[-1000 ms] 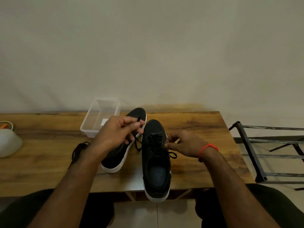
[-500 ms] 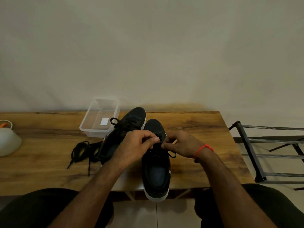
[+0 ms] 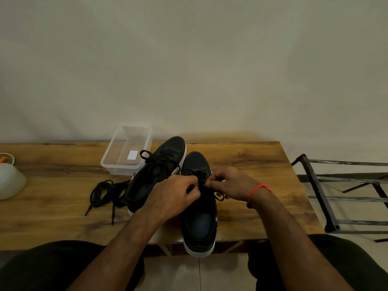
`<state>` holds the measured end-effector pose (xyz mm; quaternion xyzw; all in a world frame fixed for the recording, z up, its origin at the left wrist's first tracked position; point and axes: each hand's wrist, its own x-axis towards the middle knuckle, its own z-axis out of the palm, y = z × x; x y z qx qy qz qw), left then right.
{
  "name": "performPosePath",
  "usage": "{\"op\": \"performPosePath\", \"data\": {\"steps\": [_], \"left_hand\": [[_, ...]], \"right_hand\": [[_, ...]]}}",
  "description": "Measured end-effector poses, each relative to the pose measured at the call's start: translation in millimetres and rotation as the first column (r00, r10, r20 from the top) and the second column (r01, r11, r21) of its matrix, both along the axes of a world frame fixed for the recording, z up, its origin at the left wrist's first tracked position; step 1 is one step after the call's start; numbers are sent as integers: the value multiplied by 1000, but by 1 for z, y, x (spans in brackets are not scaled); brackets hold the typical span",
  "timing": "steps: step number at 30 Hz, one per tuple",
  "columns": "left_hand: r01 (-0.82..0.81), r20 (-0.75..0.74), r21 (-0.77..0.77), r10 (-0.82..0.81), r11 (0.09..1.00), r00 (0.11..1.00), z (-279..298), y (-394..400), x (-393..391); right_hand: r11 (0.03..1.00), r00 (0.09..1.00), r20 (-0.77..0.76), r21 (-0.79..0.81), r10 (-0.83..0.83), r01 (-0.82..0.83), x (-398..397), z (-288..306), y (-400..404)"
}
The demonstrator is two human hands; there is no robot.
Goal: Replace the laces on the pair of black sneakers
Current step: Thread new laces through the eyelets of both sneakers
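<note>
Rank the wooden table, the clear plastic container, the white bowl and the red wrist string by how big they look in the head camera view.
1. Wooden table
2. Clear plastic container
3. White bowl, cropped by the left edge, so its rank against the container is unsure
4. Red wrist string

Left hand [image 3: 175, 193] and right hand [image 3: 231, 184] together, fingers curled, pinching

Two black, white-soled sneakers lie side by side, toes pointing away. The right sneaker [image 3: 199, 223] has its heel past the worktop's near edge, its lace [image 3: 218, 196] loose. The left sneaker [image 3: 159, 164] is laced. A spare lace [image 3: 102, 194] lies bundled beside it.
</note>
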<state>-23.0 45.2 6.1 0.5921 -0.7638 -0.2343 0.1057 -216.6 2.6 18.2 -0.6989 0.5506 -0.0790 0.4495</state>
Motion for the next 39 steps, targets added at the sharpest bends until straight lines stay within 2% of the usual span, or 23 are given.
{"op": "performPosePath", "data": {"steps": [9, 16, 20, 25, 29, 39], "left_hand": [[90, 113, -181, -71, 979, 991, 0, -1, 1], [-71, -134, -166, 49, 983, 990, -8, -2, -2], [-130, -219, -148, 96, 980, 971, -8, -1, -3], [-137, -175, -144, 111, 980, 978, -4, -1, -3], [-16, -62, -101, 10, 995, 998, -1, -2, -3], [32, 62, -217, -19, 976, 998, -5, 1, -4]], "right_hand": [[1000, 1000, 11, -19, 4, -4, 3, 0, 1], [1000, 1000, 15, -17, 10, -9, 4, -3, 1], [1000, 1000, 19, 4, 1, -1, 3, -2, -1], [1000, 1000, 5, 25, 6, -6, -3, 1, -3], [999, 1000, -5, 43, 4, -4, -1, -2, -2], [994, 998, 28, 101, -50, 47, 1, -5, -2]]}}
